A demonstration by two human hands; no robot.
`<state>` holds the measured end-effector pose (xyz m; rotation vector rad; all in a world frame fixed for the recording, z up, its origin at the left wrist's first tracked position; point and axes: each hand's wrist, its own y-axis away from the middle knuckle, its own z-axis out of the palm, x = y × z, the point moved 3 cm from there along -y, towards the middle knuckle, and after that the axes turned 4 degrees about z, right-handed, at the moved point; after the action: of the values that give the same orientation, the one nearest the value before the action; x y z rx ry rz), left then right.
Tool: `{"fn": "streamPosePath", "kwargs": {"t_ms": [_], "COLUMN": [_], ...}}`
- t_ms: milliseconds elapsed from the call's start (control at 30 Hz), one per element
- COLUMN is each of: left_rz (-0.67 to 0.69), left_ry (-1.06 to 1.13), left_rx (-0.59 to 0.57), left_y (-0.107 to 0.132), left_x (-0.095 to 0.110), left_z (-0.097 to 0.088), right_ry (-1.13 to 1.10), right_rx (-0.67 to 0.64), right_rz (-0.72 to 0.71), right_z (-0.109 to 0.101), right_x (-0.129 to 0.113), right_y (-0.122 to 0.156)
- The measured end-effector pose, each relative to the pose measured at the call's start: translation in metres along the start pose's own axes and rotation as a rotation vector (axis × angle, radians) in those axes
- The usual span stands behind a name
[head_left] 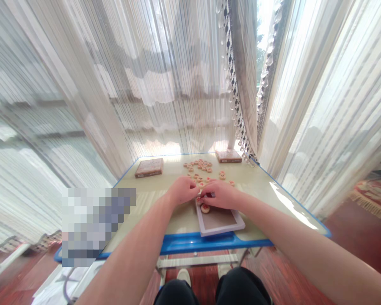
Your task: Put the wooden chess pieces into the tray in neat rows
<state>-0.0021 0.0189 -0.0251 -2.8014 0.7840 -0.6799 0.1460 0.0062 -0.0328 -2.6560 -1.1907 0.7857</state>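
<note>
In the head view, the work in hand, at the lower centre of the frame, appears to be laying round pieces in the shallow open box (221, 230). One round piece (205, 208) lies flat near the box's far left corner, and another round piece (199, 200) sits just beyond it, under the fingers of the right hand (220, 194). Those fingers are bent, with a small gap between thumb and fingers; whether they pinch the piece or only touch it, I cannot tell. The left hand (183, 190) is just beside that corner, its fingers curled with the tips close together; what they hold, if anything, is hidden.

To do this well, lower each piece flat against the wall before letting go, and settle it with a light fingertip rather than a push, since a hard nudge could shift its neighbour. The left hand would serve best steadying the rim. The loose round pieces (200, 163) spread across the centre of the frame, beyond the hands, are best picked up nearest first, so that sleeveless forearms sweep over fewer of them.
</note>
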Motion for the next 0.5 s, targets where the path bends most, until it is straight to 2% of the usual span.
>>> {"fn": "streamPosePath", "kwargs": {"t_ms": [100,233,500], "left_rz": [-0.013,-0.002,-0.03], "left_ry": [0.03,0.021,0.022], "left_rx": [-0.026,-0.002,-0.013], "left_y": [-0.0004,-0.0009,0.0001], "left_x": [-0.0031,-0.0035,0.0019], "left_z": [0.0033,0.0038,0.002], "right_ry": [0.007,0.01,-0.035], "right_rx": [0.003,0.001,-0.006], "right_rz": [0.032,0.078,0.058], "right_z": [-0.0002,0.0001,0.0022], "right_x": [-0.0004,0.0003,0.0008], "right_y": [0.0002,-0.0004,-0.0015]}}
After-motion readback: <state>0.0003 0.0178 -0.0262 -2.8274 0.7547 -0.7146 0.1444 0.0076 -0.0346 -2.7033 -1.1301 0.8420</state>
